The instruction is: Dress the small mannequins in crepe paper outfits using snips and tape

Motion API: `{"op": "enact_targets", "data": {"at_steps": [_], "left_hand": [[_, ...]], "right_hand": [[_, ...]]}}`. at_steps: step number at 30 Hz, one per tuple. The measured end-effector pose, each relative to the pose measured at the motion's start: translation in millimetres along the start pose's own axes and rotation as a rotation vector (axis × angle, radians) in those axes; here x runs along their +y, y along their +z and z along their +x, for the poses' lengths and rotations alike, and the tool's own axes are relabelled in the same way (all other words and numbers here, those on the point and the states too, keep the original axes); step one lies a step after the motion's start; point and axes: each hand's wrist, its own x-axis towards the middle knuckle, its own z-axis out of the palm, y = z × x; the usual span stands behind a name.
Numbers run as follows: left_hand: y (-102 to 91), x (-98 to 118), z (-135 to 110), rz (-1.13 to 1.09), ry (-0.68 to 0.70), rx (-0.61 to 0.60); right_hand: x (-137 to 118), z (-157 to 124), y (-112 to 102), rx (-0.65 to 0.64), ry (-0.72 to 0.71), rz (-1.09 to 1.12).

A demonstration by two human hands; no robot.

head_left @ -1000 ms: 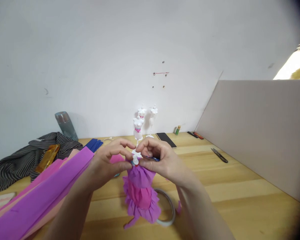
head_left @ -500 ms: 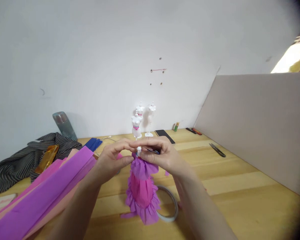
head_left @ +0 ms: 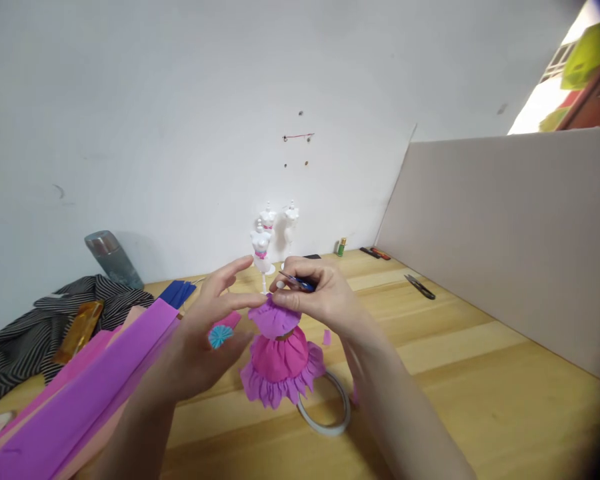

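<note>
Pinch softly the purple ruffle [head_left: 275, 321], near centre above the pink skirt [head_left: 281, 359], with right hand [head_left: 325, 300] closed on its top edge and around a blue tool [head_left: 303, 285]; use left hand [head_left: 195, 340], spread wide and empty, to support the folds.

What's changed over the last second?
The left hand has spread open, drawing away from the right hand and uncovering more of the teal rosette. The pink skirt has shifted forward. The right hand still holds the purple collar and blue tool; tape roll and snips stayed put.
</note>
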Motion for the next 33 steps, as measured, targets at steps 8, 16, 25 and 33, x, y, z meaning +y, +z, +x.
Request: {"op": "enact_targets", "data": {"at_steps": [8, 16, 25, 33], "left_hand": [[19.3, -4, -2, 0.556, 0.533, 0.221], [27.1, -4, -7, 0.408, 0.397, 0.44], [23.3, 8, -1, 0.072, 0.012, 0.331], [8.0, 3, 2, 0.234, 0.268, 0.071]], "right_hand": [[2, 2, 3, 0.079, -0.005, -0.065], [1, 2, 3, 0.066, 0.051, -0.027], [1, 2, -4, -0.019, -0.005, -0.031], [2, 2, -7, -0.063, -0.017, 0.043]]}}
